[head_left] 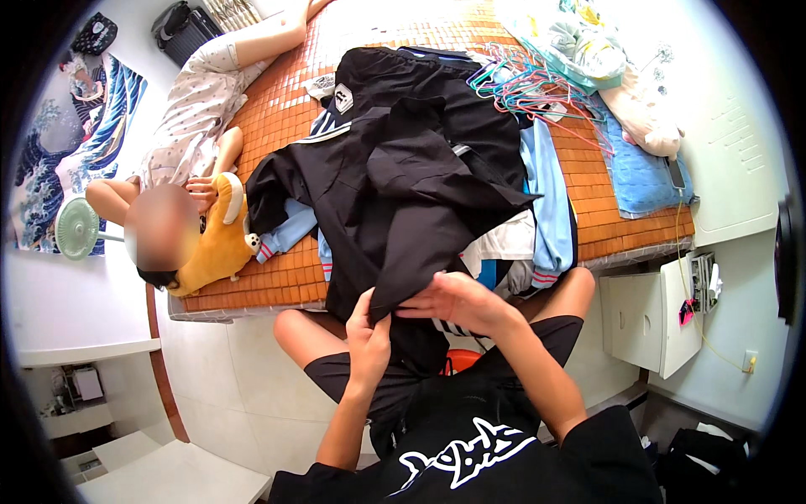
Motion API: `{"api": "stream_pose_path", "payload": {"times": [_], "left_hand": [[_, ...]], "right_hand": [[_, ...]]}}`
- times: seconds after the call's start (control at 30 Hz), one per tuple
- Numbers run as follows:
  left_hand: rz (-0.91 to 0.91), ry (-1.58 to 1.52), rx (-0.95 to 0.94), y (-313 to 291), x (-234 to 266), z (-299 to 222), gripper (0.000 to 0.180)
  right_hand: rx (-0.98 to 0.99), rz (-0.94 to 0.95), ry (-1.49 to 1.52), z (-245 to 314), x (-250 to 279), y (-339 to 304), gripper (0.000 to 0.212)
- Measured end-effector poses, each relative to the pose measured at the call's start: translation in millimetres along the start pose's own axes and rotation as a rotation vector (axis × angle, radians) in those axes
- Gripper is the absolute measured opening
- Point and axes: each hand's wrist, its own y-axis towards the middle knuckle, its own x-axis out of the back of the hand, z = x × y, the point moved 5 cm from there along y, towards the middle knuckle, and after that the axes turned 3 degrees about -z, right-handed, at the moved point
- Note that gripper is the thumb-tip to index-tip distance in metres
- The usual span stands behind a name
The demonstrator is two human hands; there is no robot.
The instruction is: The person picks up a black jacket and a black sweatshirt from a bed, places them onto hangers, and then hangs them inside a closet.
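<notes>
While the large black fabric garment (403,193) lies spread over a heap of clothes on the bed's orange woven mat (277,126), its near edge hangs toward the seated person's lap. There the left hand (369,340) is closed, pinching that hem, and the right hand (453,304) lies flat with fingers extended on it, seemingly to keep the cloth taut. Pastel plastic hangers (529,84) lie tangled at the far right; another person reclines at the left.

One large black fabric garment (403,185) spread over the bed. Two bare hands (369,336) at its hem. One tangled heap of pastel plastic hangers (529,84), too knotted to count. One round pale green fan (77,227). One white bedside cabinet (651,323). One person lying on the bed.
</notes>
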Motion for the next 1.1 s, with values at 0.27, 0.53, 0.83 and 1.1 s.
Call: {"api": "stream_pose_path", "payload": {"times": [0.27,0.53,0.83,1.1], "left_hand": [[-0.070,-0.325,-0.149,-17.0,29.7,-53.4,0.020],[0.156,-0.242,-0.252,-68.9,69.2,-101.7,0.043],[0.980,-0.962,-0.588,-64.6,80.3,-183.2,0.031],[0.865,-1.109,-0.726,-87.2,126.6,-170.6,0.033]], "right_hand": [[0.150,-0.828,-0.268,29.6,142.7,-54.9,0.050],[0.248,-0.369,-0.559,49.0,113.5,4.2,0.086],[0.432,-0.488,-1.580,-19.2,123.2,27.6,0.086],[0.461,-0.575,-1.706,4.4,71.6,43.7,0.113]]}}
